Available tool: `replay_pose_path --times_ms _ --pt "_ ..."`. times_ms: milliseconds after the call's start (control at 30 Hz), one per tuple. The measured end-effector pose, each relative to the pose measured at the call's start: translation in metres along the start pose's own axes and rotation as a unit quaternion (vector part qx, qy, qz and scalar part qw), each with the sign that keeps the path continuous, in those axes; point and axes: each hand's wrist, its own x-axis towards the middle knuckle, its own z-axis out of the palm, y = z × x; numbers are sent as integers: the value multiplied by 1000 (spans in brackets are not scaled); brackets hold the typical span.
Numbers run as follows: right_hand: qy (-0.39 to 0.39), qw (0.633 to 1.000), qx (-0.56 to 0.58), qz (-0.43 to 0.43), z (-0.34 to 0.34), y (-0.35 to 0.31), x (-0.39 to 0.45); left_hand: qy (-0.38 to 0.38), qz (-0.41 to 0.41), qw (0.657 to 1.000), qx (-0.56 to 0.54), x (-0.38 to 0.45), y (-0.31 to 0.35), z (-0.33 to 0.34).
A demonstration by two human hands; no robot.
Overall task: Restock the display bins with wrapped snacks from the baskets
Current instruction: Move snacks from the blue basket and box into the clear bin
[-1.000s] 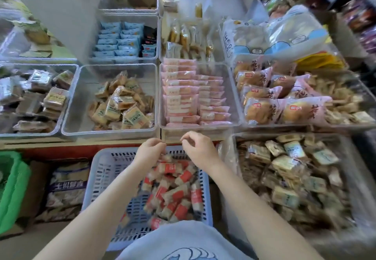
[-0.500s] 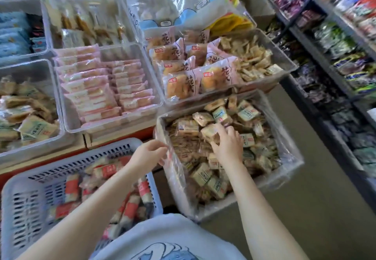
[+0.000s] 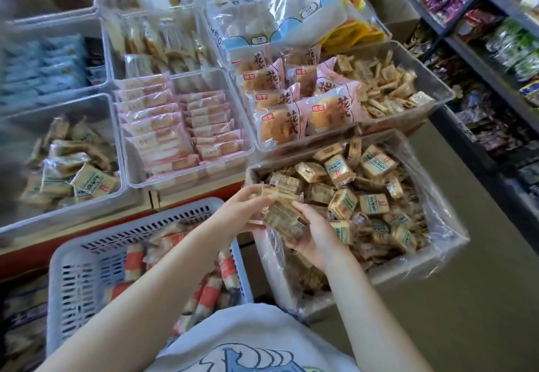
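HANDS: your left hand (image 3: pixel 243 214) and right hand (image 3: pixel 316 233) are both gripping a stack of tan wrapped biscuit packs (image 3: pixel 284 211) | WHERE: you are holding it over the lined box (image 3: pixel 446 252), near its left edge | RISK: slick wrappers are likely sliding, so loose packs may be spilling between the box and the white basket (image 3: pixel 73 258).

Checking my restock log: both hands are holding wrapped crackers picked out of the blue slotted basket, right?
Not quite. In the head view both hands, left hand and right hand, do hold wrapped crackers, but over the plastic-lined box of matching packs, not the blue slotted basket.
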Motion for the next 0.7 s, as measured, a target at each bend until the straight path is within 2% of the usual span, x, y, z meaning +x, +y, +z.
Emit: replay_pose_path --times_ms 100,200,267,333,467,567,633,700 --pt "-6 1000 22 18 -5 -2 -2 -7 12 1000 -21 4 -1 -5" --pt "-10 992 126 11 -16 -4 -2 42 24 995 -89 7 -1 -9" --pt "45 971 233 -19 -20 -5 0 60 25 991 -113 7 -2 -13" --pt "122 955 261 -70 -27 -4 8 64 24 991 -113 5 -4 -18" --pt "221 963 103 -111 -31 3 15 66 15 992 -111 2 -9 -20" --pt "337 932 -21 -130 -25 8 8 74 10 991 -106 0 -13 -20" --pt "326 930 -59 -159 -19 8 0 71 18 994 -86 -3 -14 -20" --pt "210 959 -102 -158 -4 6 -8 52 32 995 -74 -9 -12 -19"
